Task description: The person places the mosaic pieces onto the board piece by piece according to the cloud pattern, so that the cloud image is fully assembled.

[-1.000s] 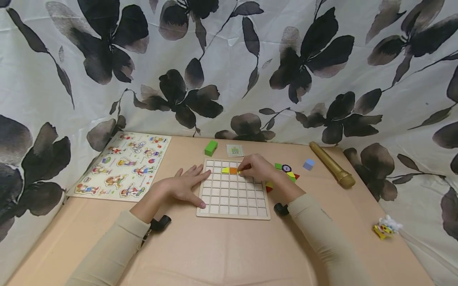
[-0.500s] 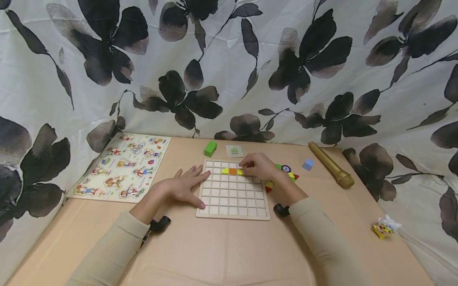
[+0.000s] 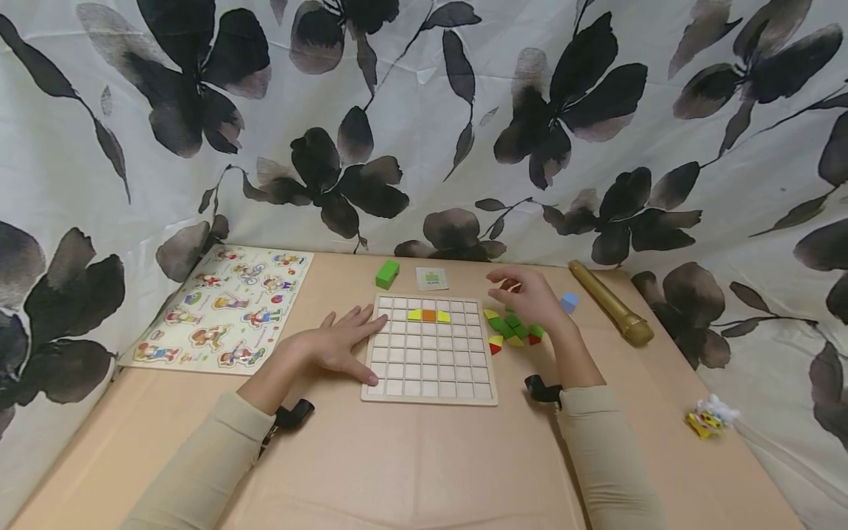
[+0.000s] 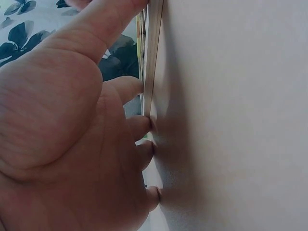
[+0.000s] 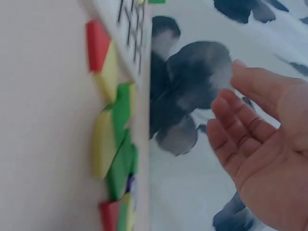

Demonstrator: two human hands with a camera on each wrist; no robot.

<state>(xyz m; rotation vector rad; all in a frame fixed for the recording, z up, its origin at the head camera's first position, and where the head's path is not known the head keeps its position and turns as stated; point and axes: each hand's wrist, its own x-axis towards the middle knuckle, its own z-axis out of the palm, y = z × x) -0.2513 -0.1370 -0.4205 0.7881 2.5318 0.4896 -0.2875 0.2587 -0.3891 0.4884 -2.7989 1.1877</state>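
A wooden grid board [image 3: 429, 372] lies on the table, three tiles [image 3: 428, 316] in its second row. The left hand [image 3: 334, 344], fingers spread, presses its left edge; the right hand [image 3: 530, 294], fingers apart and empty in the wrist view, hovers above loose tiles [image 3: 510, 331] beside it.

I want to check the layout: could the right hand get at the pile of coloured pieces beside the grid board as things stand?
Probably yes: the right hand hovers open just above the coloured pieces, with nothing between them.
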